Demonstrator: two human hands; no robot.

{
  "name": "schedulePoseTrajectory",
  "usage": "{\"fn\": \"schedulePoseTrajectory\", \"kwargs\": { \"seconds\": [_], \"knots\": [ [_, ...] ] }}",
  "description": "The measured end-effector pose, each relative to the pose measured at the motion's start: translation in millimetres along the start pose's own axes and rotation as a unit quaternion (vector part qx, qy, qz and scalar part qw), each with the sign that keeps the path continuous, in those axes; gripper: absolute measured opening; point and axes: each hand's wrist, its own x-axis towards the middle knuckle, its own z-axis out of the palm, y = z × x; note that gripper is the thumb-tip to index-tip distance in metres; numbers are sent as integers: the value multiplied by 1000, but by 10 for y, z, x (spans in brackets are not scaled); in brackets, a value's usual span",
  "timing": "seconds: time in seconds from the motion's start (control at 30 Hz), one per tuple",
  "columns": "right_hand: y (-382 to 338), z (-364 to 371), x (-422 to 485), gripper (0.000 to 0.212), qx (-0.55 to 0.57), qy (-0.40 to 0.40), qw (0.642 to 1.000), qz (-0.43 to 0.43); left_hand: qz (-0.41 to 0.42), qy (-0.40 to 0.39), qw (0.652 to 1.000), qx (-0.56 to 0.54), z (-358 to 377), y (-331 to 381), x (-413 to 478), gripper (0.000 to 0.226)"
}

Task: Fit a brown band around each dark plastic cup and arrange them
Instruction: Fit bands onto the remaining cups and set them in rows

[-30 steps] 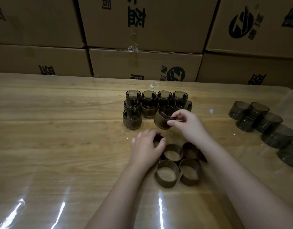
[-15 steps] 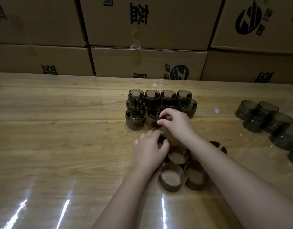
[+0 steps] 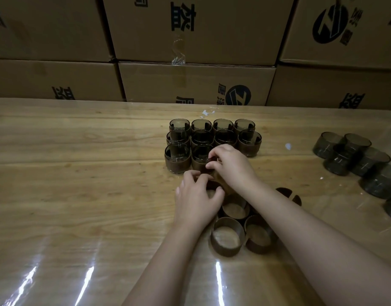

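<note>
Brown-banded cup (image 3: 199, 164) is joining the cup block (image 3: 201, 125), pinched in the right hand (image 3: 232, 167) grip; the left hand (image 3: 195, 197) is clasping a band (image 3: 213, 186), likely needing a bare cup (image 3: 335, 160) next.

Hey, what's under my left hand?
A loose brown band peeks out beneath the left hand, on the table. Most of it is covered, so the grip cannot be judged. The right hand pinches a banded cup beyond.

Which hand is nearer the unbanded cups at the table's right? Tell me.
Right. The right hand holds a banded cup, well left of the unbanded cups; the left hand is farther left, gripping a loose band.
</note>
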Motion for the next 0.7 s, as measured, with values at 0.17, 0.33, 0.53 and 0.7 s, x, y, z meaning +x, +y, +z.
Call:
{"fn": "schedulePoseTrajectory", "kwargs": {
  "seconds": [0.17,0.33,0.53,0.7],
  "knots": [
    [11,2,0,26,22,6,1000,4,-70,69,995,11,-64,39,-5,41],
    [37,54,-18,27,14,17,1000,-8,-161,114,978,-74,-149,13,46,40],
    [57,75,9,28,5,33,999,-11,-125,75,984,-98,-135,-13,54,63],
    [55,109,16,28,13,26,1000,-2,-119,80,982,-126,-126,-33,51,81]
  ]
}}
